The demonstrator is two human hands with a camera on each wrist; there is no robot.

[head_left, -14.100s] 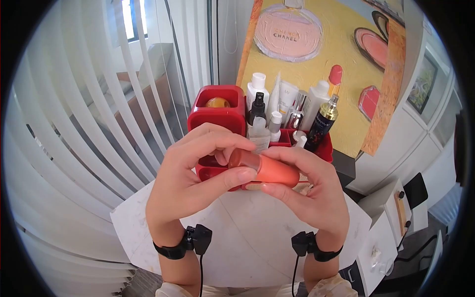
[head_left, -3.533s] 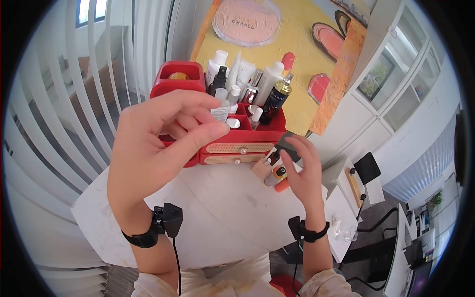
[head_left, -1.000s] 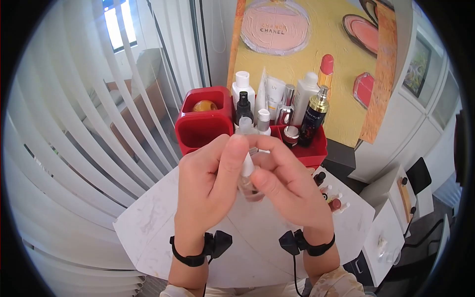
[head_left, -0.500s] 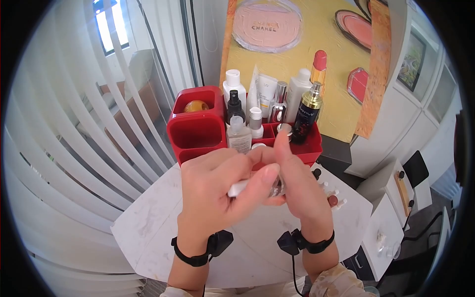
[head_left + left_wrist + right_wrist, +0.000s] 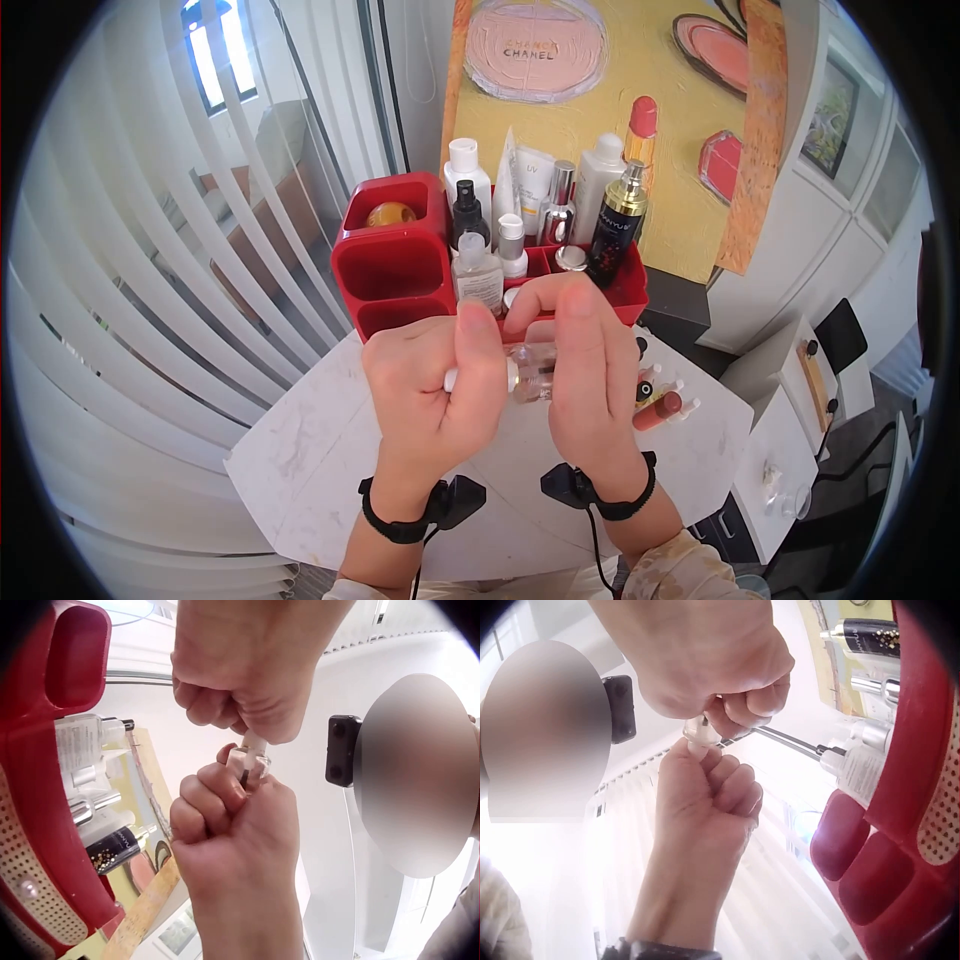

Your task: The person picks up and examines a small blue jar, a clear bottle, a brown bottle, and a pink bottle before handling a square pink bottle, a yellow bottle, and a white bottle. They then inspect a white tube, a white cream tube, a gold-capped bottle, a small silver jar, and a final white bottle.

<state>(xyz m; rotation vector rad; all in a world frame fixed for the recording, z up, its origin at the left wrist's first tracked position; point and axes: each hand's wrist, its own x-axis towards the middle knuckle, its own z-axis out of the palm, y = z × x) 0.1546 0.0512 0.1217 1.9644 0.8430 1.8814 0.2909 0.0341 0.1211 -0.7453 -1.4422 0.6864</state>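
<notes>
A small clear nail polish bottle (image 5: 533, 372) with a white cap (image 5: 451, 380) lies sideways between both hands, above the marble table. My left hand (image 5: 432, 380) is curled round the cap, which points left. My right hand (image 5: 597, 385) holds the glass body from the right, its fingers bent over the far side. In the left wrist view, a dark brush tip shows inside the clear glass (image 5: 247, 765). From the right wrist view, the glass body (image 5: 702, 731) sits below the right hand, with the cap in the left fist.
Behind the hands stands a red organizer (image 5: 390, 265) with several bottles and tubes, including a black gold-topped spray bottle (image 5: 618, 225). On the table's right lie a brownish-red tube (image 5: 657, 411) and several small bottles. Vertical blinds (image 5: 150, 300) hang at the left.
Earlier the hands held an orange bottle, then were apart. The nail polish bottle has come from the organizer into the hands and turned from upright to sideways, cap leftward.
</notes>
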